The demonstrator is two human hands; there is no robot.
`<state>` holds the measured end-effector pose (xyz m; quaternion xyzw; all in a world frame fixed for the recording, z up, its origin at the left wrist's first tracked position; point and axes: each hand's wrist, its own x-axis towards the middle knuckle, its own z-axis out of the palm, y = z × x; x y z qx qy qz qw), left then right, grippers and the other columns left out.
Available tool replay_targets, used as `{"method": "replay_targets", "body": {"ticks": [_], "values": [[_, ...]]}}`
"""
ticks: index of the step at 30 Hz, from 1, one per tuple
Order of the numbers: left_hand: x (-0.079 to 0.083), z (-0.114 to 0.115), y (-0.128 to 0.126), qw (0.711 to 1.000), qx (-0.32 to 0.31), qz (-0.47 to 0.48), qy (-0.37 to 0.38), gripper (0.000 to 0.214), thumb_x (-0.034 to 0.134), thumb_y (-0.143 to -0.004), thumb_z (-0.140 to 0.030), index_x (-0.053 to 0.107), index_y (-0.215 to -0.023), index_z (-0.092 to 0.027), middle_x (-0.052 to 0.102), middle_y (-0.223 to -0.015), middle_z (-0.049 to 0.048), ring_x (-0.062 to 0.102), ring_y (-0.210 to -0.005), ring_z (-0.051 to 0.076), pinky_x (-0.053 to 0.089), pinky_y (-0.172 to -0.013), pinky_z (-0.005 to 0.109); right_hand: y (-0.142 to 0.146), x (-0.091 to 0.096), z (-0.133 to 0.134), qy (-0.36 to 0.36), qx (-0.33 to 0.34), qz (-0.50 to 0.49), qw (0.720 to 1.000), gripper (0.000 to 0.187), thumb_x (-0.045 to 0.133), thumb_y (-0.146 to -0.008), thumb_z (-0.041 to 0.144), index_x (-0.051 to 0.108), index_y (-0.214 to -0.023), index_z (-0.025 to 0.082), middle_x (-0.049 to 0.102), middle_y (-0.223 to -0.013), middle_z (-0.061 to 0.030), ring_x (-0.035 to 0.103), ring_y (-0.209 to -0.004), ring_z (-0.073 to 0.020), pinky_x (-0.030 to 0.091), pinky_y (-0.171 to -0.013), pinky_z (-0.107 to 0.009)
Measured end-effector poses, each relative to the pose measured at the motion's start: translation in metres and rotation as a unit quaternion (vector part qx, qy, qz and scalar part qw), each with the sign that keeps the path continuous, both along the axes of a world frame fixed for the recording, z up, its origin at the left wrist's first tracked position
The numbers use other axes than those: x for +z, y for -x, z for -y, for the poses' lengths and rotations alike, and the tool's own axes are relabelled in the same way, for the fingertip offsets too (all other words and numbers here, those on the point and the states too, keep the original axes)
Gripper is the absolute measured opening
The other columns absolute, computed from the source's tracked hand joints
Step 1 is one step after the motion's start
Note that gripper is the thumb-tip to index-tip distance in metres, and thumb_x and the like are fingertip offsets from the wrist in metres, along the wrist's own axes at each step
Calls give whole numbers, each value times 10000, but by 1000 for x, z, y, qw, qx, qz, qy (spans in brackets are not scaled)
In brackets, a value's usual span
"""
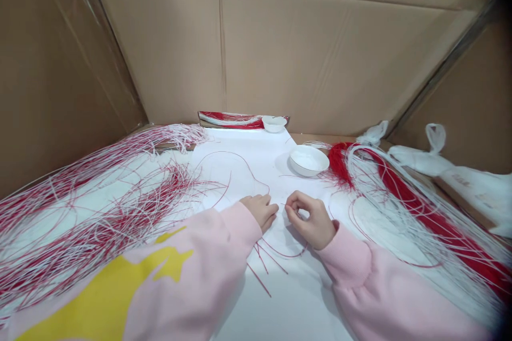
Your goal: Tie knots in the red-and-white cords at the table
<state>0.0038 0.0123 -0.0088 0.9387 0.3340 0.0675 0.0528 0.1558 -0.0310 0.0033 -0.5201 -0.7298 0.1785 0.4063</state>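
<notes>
The cord (288, 256) is thin and red. It lies on the white sheet (276, 303), in a shallow curve on the near side of both hands. Several short red ends (259, 280) lie beside it, below the left wrist. A further thin strand (219, 151) arcs across the sheet beyond the left hand (262, 210) and runs to its fingers.

Left grip: fingers bent and held low over the sheet; whether they pinch a strand cannot be told. Right hand (289, 210): thumb and index finger pressed together, pinching a thin cord end. The hands are near each other, not touching.

The near bowl (309, 164) stands beyond the right hand. The far bowl (274, 126) stands at the sheet's far edge, beside a row of red and white cords (236, 120).

Left side: two red-and-white bundles (108, 240). Right side: a red bundle (404, 186) among loose white cords (372, 224), with plastic bags (478, 189) outboard. Cardboard walls (280, 48) enclose the rear and both sides.
</notes>
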Motion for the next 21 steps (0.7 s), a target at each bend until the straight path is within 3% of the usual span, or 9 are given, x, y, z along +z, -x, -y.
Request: {"method": "replay_targets", "body": {"ticks": [4,7,9,12,14,15,17,21], "values": [[-2,0,0,998,4,63,28,132,363,-776,-207,488,-760,-168,516,-774,43,500,-729,172,367,-643,307,-2,0,0,-10,-7,-7,1000,76,445,-688,118,446,-640,177,388,-470,56,373,-435,-75,350,-451,-195],[-3,-1,-1,962,12,240,130,135,401,-754,-237,468,-671,-155,489,-671,7,463,-631,122,348,-609,264,-3,3,3,-19,-6,-16,1000,78,454,-704,134,441,-644,182,390,-486,54,389,-444,-79,358,-453,-193],[-3,-2,-2,879,34,392,270,197,457,-721,-324,461,-632,-149,447,-583,-13,421,-539,93,325,-526,228,-2,7,7,-26,-3,-29,999,63,460,-716,143,462,-666,180,466,-545,29,468,-511,-96,399,-498,-200],[1,-2,-4,675,100,528,505,311,599,-594,-418,494,-634,-128,439,-523,-35,390,-444,48,289,-446,187,2,13,13,-26,6,-61,998,49,460,-729,138,476,-713,182,594,-744,-34,570,-710,-138,454,-590,-227],[3,0,-5,569,127,557,591,353,694,-500,-388,533,-648,-111,482,-531,-35,421,-436,27,315,-452,164,4,16,17,-23,17,-80,996,66,463,-722,120,459,-705,184,614,-869,-64,580,-818,-158,477,-629,-246],[4,1,-5,537,134,566,611,358,727,-466,-356,550,-653,-107,503,-536,-33,446,-444,22,336,-468,154,5,17,19,-22,22,-84,996,81,467,-714,109,449,-690,185,614,-905,-74,579,-846,-164,485,-640,-254],[4,3,-4,508,134,573,629,343,758,-439,-305,576,-649,-105,541,-540,-27,491,-463,24,375,-500,143,6,18,20,-17,30,-85,996,108,473,-697,91,434,-664,186,619,-929,-84,584,-858,-170,499,-639,-264],[2,5,-2,510,120,554,646,311,766,-441,-275,608,-649,-107,593,-560,-7,537,-486,38,416,-524,140,6,16,21,-10,38,-92,995,132,479,-676,70,425,-648,187,629,-927,-90,597,-839,-174,516,-610,-265]]}}
